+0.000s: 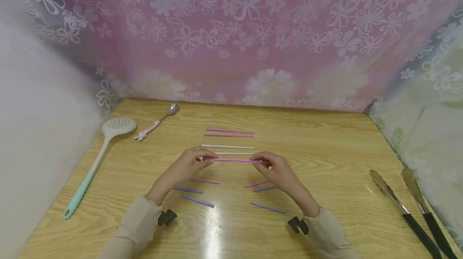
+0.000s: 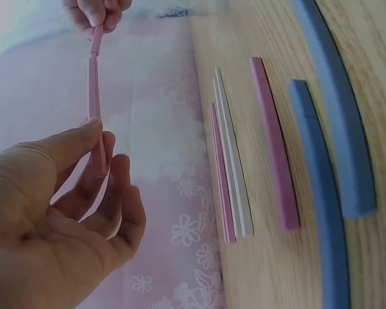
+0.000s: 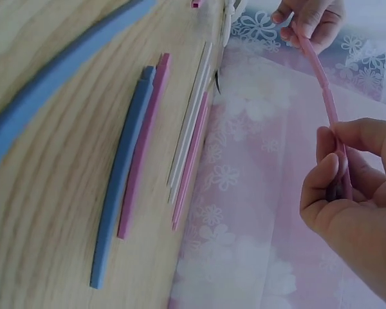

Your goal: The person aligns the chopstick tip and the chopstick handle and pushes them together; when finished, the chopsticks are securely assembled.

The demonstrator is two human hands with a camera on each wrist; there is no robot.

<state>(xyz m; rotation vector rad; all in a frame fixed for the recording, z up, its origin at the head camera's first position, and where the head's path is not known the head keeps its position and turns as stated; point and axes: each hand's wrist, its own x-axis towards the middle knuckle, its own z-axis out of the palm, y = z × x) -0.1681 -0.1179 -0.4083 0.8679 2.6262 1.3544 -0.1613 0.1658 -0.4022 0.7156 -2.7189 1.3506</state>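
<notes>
My left hand point(image 1: 186, 166) and right hand point(image 1: 278, 172) pinch the two ends of a pink chopstick point(image 1: 233, 160), raised off the table. Both wrist views show a joint partway along the chopstick point(image 2: 94, 84), where two sections meet; whether they sit fully together I cannot tell. Just beyond lie two white chopsticks point(image 1: 228, 146) and, farther off, two pink chopsticks point(image 1: 229, 135). Nearer me, a pink half-stick point(image 1: 205, 180) lies by the left hand and another pink half-stick point(image 1: 256, 184) by the right. Several blue half-sticks point(image 1: 199, 201) lie on both sides.
On the left of the wooden table point(image 1: 318, 142) lie a slotted skimmer point(image 1: 105, 146) with a mint handle and a small spoon point(image 1: 159, 121) with a rabbit figure. Metal tongs point(image 1: 394, 198) with black handles lie at the right edge. A flowered pink curtain point(image 1: 231, 50) hangs behind.
</notes>
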